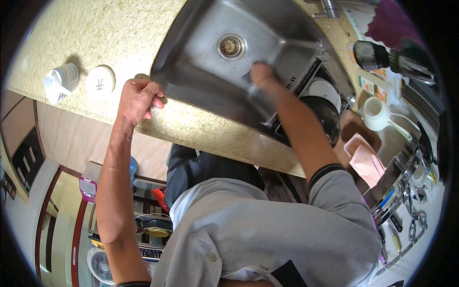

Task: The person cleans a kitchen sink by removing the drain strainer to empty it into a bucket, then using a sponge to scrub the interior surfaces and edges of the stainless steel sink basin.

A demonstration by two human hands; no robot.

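My left hand (141, 98) is curled into a loose fist at the front edge of the speckled stone countertop (143, 39), just left of the sink. Nothing shows between its fingers. Inside the stainless steel sink (200, 39), my right hand (263, 74) is low over the basin, blurred by motion. A dark grey patch lies beside its fingers; whether that is a held thing or a shadow cannot be made out. The round drain strainer (231, 47) sits beyond this hand.
A dark rack (312, 77) at the sink's right side holds a white dish (324, 91) and a black pan (324, 116). Left stand a tub (64, 80) and a round lid (100, 81) bearing writing. Far right are a white dipper (376, 111), pink cloth (365, 163) and scissors (416, 220).
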